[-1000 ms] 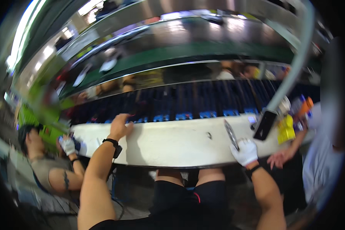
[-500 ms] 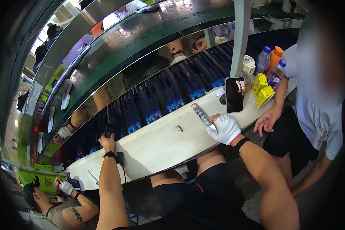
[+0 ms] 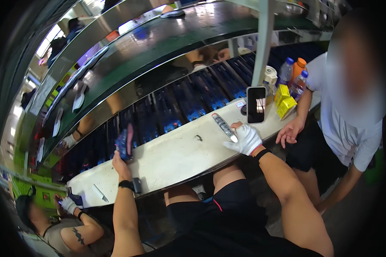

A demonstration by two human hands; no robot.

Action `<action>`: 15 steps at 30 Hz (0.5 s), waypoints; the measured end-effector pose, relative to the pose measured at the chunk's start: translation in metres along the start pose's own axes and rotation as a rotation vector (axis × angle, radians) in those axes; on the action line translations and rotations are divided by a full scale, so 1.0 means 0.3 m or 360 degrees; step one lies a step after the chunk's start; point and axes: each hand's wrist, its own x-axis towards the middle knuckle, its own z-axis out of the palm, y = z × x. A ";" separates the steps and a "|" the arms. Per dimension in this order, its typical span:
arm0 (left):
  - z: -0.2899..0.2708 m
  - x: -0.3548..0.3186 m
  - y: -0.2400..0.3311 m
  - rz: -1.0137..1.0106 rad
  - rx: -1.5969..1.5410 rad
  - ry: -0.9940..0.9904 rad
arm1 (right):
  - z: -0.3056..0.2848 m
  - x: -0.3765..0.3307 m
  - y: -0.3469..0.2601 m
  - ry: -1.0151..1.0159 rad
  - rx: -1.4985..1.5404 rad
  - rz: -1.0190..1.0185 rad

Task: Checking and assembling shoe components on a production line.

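Flat grey tool [image 3: 224, 127] lies at 1 o'clock on the white tabletop [image 3: 176, 156], gloved right hand [image 3: 245, 139] clenched on its end, while left hand [image 3: 121, 162] grasps a blue item [image 3: 122, 144] at 10 o'clock, apparently the pick-up step, needing firm grips

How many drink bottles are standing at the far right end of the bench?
3: a clear bottle nearest the post, an orange-capped bottle behind, another clear bottle in front. More may be hidden.
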 end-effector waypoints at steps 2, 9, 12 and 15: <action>-0.021 -0.107 0.008 -0.0035 0.0010 0.0057 | 0.002 0.038 -0.012 -0.0101 -0.0023 0.0037; -0.007 -0.398 0.014 0.0057 0.0343 -0.0524 | 0.043 -0.024 0.030 -0.0094 -0.0026 -0.0398; 0.035 -0.426 0.061 0.0145 0.0426 -0.0259 | 0.039 0.237 -0.207 -0.0115 0.0189 -0.1093; 0.026 -0.441 0.072 0.0605 0.0754 0.0000 | -0.012 0.558 -0.577 -0.0008 0.0182 -0.1476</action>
